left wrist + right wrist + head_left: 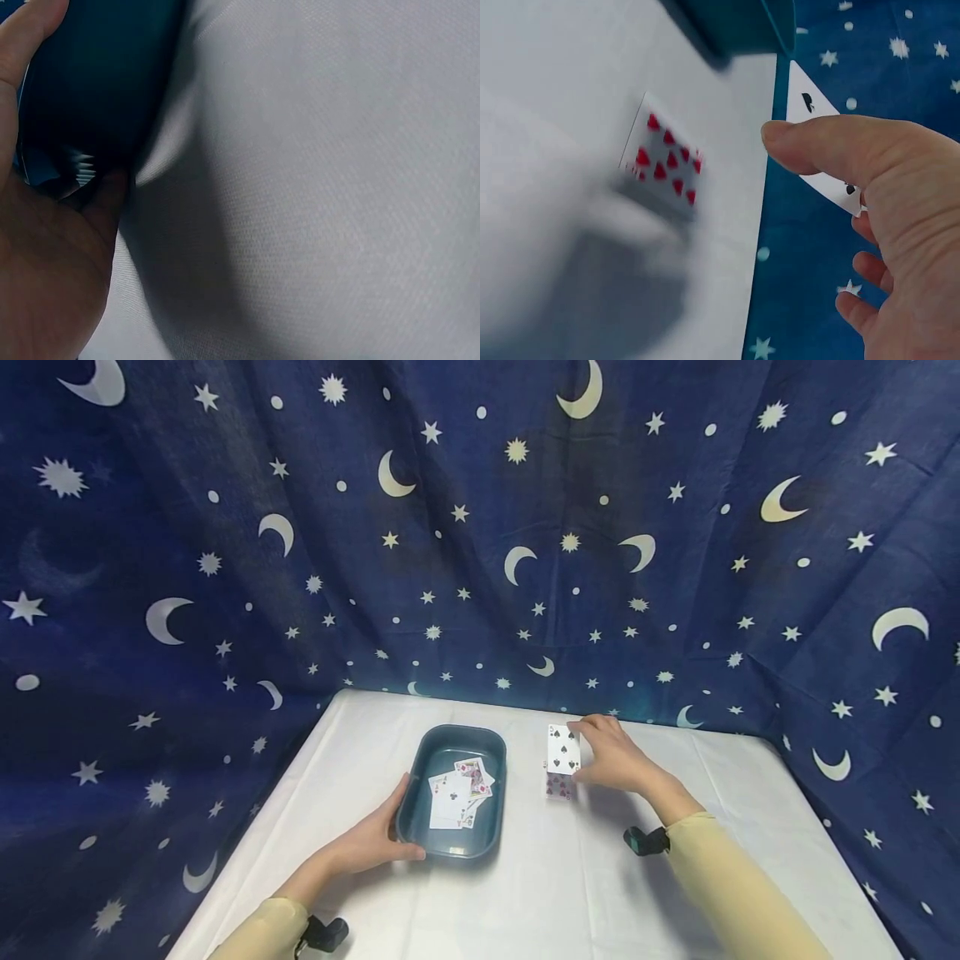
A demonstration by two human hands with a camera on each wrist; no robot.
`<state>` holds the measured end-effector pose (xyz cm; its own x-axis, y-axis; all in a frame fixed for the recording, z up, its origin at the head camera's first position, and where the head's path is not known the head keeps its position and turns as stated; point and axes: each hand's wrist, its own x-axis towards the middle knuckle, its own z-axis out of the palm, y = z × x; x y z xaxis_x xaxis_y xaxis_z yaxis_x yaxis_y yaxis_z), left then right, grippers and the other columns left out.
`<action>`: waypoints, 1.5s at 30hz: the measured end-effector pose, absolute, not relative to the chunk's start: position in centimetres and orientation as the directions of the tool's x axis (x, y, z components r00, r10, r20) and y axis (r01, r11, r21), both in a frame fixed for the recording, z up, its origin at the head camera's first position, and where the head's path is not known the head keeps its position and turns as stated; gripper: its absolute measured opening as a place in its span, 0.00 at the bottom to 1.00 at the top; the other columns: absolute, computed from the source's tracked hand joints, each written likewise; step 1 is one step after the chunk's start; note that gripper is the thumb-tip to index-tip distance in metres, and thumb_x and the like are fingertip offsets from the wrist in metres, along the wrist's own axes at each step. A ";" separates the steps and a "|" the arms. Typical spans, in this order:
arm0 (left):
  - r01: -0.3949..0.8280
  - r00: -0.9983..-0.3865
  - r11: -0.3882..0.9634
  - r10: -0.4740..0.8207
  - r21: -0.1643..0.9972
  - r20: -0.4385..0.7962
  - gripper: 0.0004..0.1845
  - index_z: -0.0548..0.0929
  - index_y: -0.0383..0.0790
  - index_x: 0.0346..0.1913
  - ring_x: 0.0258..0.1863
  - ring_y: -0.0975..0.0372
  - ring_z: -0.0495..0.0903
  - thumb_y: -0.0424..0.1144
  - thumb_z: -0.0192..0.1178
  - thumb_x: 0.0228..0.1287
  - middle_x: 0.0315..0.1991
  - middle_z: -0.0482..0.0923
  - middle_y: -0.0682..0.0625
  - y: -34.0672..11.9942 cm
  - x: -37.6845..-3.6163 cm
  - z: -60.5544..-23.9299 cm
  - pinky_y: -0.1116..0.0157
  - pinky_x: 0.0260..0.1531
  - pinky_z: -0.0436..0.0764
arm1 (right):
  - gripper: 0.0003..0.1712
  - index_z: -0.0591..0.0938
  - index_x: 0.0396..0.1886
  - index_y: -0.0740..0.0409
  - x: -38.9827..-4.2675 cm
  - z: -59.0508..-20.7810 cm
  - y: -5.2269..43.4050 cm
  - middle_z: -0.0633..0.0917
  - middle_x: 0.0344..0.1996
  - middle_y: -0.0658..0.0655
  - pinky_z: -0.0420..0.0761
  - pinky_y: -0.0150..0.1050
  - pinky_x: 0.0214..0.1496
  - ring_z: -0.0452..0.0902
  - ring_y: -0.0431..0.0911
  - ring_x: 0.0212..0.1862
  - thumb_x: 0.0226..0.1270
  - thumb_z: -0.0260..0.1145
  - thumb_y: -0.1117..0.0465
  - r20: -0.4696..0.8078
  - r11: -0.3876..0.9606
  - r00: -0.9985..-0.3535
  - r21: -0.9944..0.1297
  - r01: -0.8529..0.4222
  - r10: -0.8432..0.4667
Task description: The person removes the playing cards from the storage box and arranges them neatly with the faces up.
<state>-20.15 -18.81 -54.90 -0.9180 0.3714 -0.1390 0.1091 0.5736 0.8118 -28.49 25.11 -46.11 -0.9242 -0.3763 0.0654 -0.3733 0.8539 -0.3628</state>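
A dark teal tray (420, 777) (97, 82) (735, 22) stands on the white table (570, 877) and holds several face-up playing cards (457, 793). My left hand (375, 843) (45, 247) grips the tray's near left corner. My right hand (611, 752) (885, 195) pinches a spade card (563, 748) (814, 124) by its edge and holds it upright above the table. Below it a stack of cards (558, 785) (662, 159) lies with a red hearts card on top.
A dark blue cloth (480, 527) with moons and stars hangs behind and at both sides of the table. Black wrist-camera mounts (645, 840) sit on both sleeves.
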 end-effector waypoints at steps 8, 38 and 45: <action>0.121 -0.917 0.558 0.380 0.821 -0.124 0.73 0.36 0.48 0.84 0.81 0.46 0.42 0.58 0.80 0.47 0.84 0.38 0.46 -18.9 -20.3 -54.9 0.42 0.75 0.49 | 0.53 0.72 0.73 0.62 -28.7 -47.6 27.7 0.72 0.66 0.67 0.64 0.65 0.70 0.61 0.63 0.68 0.45 0.84 0.55 0.075 0.864 -0.933 -0.358 -0.355 -0.352; 0.113 -0.911 0.535 0.392 0.837 -0.127 0.72 0.36 0.50 0.84 0.81 0.46 0.42 0.55 0.80 0.49 0.84 0.37 0.45 -18.9 -19.9 -54.7 0.44 0.75 0.51 | 0.54 0.74 0.72 0.60 -28.2 -52.0 30.1 0.73 0.67 0.66 0.65 0.67 0.70 0.64 0.65 0.67 0.43 0.87 0.51 -0.200 0.937 -0.955 -0.318 -0.148 -0.219; 0.110 -0.913 0.527 0.389 0.843 -0.124 0.72 0.37 0.50 0.84 0.80 0.46 0.44 0.54 0.81 0.48 0.84 0.38 0.45 -18.9 -19.8 -54.7 0.45 0.74 0.57 | 0.54 0.74 0.72 0.60 -28.3 -52.2 30.3 0.72 0.67 0.66 0.64 0.68 0.69 0.64 0.65 0.67 0.43 0.86 0.52 -0.218 0.933 -0.951 -0.331 -0.140 -0.220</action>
